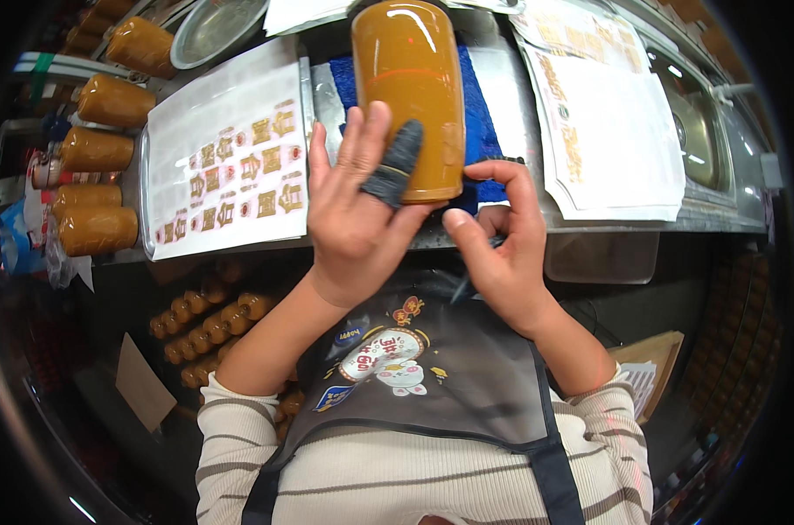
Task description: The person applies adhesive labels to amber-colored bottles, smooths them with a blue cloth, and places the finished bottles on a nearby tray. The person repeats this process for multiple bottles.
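A large glossy brown cylindrical bottle or jar [410, 85] lies over a blue cloth [482, 118], its near end towards me. My left hand [361, 190] rests flat against its left side, fingers spread, with a dark wrap on one finger. At the near right edge of the cylinder, my right hand [505, 230] has its thumb and index finger curled apart. A dark, slim thing [464, 289] shows below the right palm; what it is and whether the hand holds it, I cannot tell.
On the left lies a sheet of gold character decals [226, 164] on a tray, beside several brown cylinders [98, 231] and a metal bowl [216, 29]. More sheets [607, 144] lie right, before a metal sink [695, 131]. Below the counter stand a translucent bin [600, 259] and brown cylinders [206, 328].
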Available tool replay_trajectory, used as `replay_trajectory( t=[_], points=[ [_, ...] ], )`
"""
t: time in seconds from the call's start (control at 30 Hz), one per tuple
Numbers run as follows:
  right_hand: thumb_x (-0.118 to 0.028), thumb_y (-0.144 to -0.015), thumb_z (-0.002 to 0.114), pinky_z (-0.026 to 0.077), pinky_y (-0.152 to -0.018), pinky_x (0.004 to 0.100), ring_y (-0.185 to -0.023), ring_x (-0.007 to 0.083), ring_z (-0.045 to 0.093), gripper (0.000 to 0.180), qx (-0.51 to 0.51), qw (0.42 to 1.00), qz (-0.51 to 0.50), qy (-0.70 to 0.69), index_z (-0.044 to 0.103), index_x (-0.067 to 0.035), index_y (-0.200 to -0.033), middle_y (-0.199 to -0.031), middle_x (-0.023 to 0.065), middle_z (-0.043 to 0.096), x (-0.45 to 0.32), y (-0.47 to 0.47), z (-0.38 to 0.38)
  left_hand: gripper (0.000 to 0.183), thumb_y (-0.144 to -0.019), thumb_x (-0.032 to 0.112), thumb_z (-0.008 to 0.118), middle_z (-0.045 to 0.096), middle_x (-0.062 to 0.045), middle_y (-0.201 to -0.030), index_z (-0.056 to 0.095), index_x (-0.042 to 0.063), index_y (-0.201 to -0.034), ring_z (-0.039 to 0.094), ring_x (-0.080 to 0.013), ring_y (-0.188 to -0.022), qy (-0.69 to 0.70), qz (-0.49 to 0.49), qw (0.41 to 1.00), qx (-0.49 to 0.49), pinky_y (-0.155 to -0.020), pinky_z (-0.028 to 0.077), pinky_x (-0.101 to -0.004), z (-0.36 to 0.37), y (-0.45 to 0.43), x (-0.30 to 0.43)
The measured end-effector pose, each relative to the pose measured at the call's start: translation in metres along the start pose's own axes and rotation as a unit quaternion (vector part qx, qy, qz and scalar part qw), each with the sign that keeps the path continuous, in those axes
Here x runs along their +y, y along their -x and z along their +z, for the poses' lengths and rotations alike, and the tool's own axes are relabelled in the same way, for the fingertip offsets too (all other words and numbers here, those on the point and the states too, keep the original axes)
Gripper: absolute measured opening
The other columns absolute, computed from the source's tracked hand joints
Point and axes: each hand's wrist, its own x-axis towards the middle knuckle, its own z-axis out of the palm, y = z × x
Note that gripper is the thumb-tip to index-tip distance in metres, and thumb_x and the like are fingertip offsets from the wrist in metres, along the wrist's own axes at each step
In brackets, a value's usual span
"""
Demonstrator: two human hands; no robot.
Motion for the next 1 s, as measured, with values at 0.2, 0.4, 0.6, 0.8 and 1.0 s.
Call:
replay_trajectory(
  t=[0.2, 0.4, 0.6, 0.8, 1.0],
  points=[
    [-0.023, -0.077, 0.081, 0.048, -0.064, 0.036, -0.088, 0.0296, 0.055, 0.05, 0.045, 0.977, -0.153, 0.142, 0.051, -0.001, -0.111, -0.103, 0.0133, 0.055, -0.005, -0.01, 0.009, 0.052, -0.077, 0.01, 0.083, 0.049, -0.027, -0.147, 0.064, -0.006, -0.124, 0.048, -0.0413, -0.137, 0.079, -0.11, 0.991, 0.023, -0.115, 0.024, -0.0628, -0.003, 0.029, 0.01],
    [-0.024, -0.076, 0.081, 0.049, -0.068, 0.0378, -0.088, 0.0308, 0.056, 0.05, 0.06, 0.975, -0.144, 0.159, 0.049, -0.001, -0.108, -0.098, 0.0135, 0.053, -0.005, -0.015, 0.012, 0.042, -0.078, 0.007, 0.081, 0.049, -0.026, -0.147, 0.068, -0.008, -0.115, 0.049, -0.0419, -0.136, 0.031, -0.047, 0.998, -0.009, -0.114, 0.021, -0.0644, -0.002, 0.048, 0.002],
    [-0.019, -0.079, 0.077, 0.048, -0.066, 0.0375, -0.086, 0.0309, 0.055, 0.045, 0.053, 0.98, -0.143, 0.129, 0.049, -0.001, -0.109, -0.098, 0.0146, 0.053, -0.002, -0.016, 0.01, 0.043, -0.074, 0.007, 0.082, 0.05, -0.026, -0.146, 0.069, -0.008, -0.111, 0.05, -0.0456, -0.134, -0.003, 0.016, 1.0, -0.004, -0.112, 0.02, -0.0677, -0.005, 0.034, 0.003],
    [-0.011, -0.081, 0.073, 0.046, -0.064, 0.0362, -0.082, 0.03, 0.053, 0.037, 0.044, 0.987, -0.137, 0.076, 0.051, 0.0, -0.108, -0.098, 0.0143, 0.054, 0.003, -0.016, 0.006, 0.052, -0.07, 0.001, 0.083, 0.049, -0.028, -0.146, 0.064, -0.01, -0.117, 0.052, -0.045, -0.132, -0.03, 0.046, 0.998, -0.022, -0.111, 0.023, -0.0689, -0.012, 0.02, 0.009],
    [-0.006, -0.083, 0.069, 0.044, -0.062, 0.0339, -0.079, 0.0273, 0.052, 0.03, 0.024, 0.993, -0.114, 0.008, 0.053, 0.0, -0.108, -0.101, 0.0144, 0.055, 0.008, -0.015, 0.002, 0.037, -0.071, 0.005, 0.081, 0.049, -0.028, -0.146, 0.07, -0.005, -0.105, 0.051, -0.046, -0.133, -0.046, 0.047, 0.997, -0.04, -0.111, 0.021, -0.0692, -0.017, 0.02, 0.01]
  ],
)
